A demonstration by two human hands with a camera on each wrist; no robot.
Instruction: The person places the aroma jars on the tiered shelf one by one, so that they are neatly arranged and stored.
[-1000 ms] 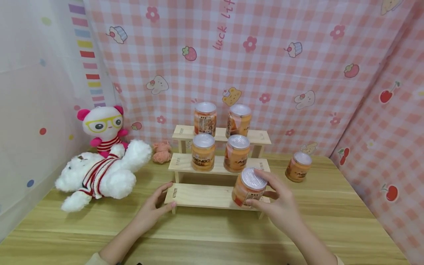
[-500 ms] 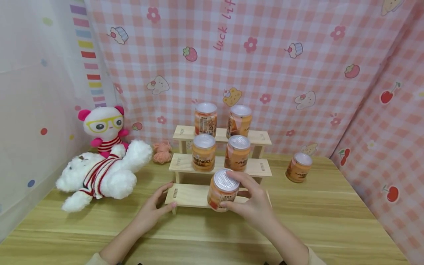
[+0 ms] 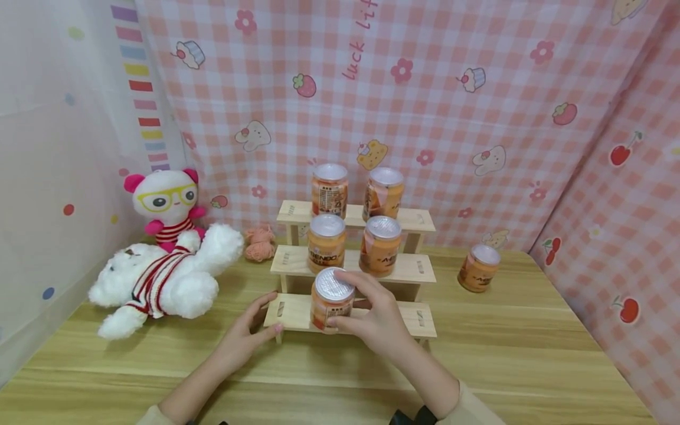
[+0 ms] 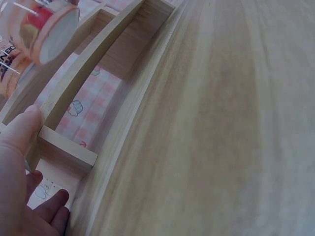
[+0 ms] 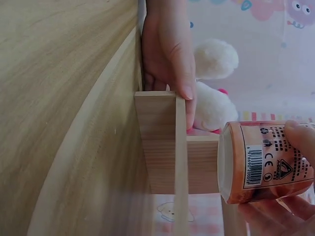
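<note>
A three-step wooden display stand (image 3: pixel 295 307) sits on the table. My left hand (image 3: pixel 244 332) grips the left end of its bottom board, thumb at the front edge. In my right hand (image 3: pixel 381 323) I hold an orange-labelled jar (image 3: pixel 326 308) with a silvery lid, between thumb and fingers. The right wrist view shows the jar's base (image 5: pixel 225 164) a little above the bottom board. Two similar jars stand on the middle step, a left jar (image 3: pixel 326 245) and a right jar (image 3: pixel 380 248). The top step holds a left jar (image 3: pixel 329 192) and a right jar (image 3: pixel 383 195).
Another jar (image 3: pixel 479 269) stands on the table (image 3: pixel 510 354) to the right. On the left lie a white plush bear (image 3: pixel 175 283), a pink-eared plush panda (image 3: pixel 167 200) and some pink yarn (image 3: pixel 260 244). A checked curtain (image 3: pixel 425 112) hangs behind.
My right hand has carried the jar leftward over the bottom step, from its right part to left of its middle. My left hand has stayed on the stand's left end.
</note>
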